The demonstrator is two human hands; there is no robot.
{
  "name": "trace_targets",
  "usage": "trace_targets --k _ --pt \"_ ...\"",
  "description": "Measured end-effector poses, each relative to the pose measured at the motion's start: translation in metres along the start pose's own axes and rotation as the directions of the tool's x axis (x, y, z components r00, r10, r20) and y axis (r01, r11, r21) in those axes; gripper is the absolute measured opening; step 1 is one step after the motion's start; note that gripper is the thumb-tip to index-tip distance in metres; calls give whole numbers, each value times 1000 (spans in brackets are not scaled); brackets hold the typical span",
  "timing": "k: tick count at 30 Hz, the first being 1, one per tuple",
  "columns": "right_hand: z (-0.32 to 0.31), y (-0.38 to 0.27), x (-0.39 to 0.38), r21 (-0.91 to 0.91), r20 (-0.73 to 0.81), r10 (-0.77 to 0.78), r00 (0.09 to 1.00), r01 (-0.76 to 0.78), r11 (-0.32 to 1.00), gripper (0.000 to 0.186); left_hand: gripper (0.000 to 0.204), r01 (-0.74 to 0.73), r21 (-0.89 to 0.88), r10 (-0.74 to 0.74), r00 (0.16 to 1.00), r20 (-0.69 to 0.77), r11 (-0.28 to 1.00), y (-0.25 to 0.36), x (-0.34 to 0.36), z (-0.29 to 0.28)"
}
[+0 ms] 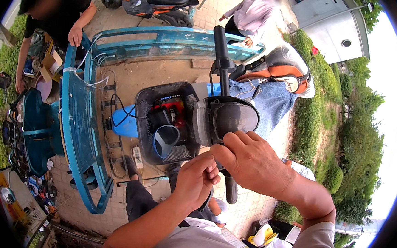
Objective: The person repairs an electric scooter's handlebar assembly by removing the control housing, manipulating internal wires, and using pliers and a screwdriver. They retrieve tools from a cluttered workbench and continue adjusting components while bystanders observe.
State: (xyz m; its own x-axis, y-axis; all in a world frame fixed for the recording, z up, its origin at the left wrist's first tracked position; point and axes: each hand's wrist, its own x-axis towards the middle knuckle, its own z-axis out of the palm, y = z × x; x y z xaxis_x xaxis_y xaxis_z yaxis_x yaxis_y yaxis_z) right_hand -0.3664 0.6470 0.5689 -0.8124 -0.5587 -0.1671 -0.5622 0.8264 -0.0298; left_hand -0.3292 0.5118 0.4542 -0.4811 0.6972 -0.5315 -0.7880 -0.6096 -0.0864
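Note:
My left hand point(196, 178) is closed, its fingers curled and thumb pressed in, close beside the handlebar. Touching or nearly touching it, my right hand point(256, 164) has its fingers bent in a pinch over the lower edge of the dark headlight unit point(235, 118). Anything between the fingers of either hand is hidden. The handlebar has a black grip point(221, 41) at its far end and another black grip point(231, 189) at its near end. Left of the headlight is a black mesh basket point(143, 106), holding a red item point(177, 113) and a blue-and-grey cup-like piece point(165, 140).
A blue metal cart frame point(80, 111) surrounds the dirty cart bed. Two people stand nearby, one in black point(61, 10) with a hand on the frame, one in a pale top point(254, 12). A denim cloth point(273, 101) lies right of the handlebar. A scooter point(163, 6) stands behind.

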Motion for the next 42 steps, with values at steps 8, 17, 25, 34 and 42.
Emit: trace_targets --k 8,17,25,34,42 --pt "3 -1 4 21 -60 54 997 -53 998 21 19 9 49 -9 1000 -5 999 1 -2 -5" --pt "0 -10 3 -25 -11 43 999 -43 999 17 20 24 20 -23 999 -27 1000 8 -6 -4" --pt "-2 -9 5 71 -35 113 993 -111 991 20 21 17 19 -17 1000 4 1000 10 -2 -2" --pt "4 -4 8 165 -85 143 986 -128 978 15 17 35 28 -34 999 -30 999 9 -3 -2" --pt "3 -10 2 230 -83 176 981 -153 961 17 23 29 3 -29 999 -22 1000 6 1 -9"
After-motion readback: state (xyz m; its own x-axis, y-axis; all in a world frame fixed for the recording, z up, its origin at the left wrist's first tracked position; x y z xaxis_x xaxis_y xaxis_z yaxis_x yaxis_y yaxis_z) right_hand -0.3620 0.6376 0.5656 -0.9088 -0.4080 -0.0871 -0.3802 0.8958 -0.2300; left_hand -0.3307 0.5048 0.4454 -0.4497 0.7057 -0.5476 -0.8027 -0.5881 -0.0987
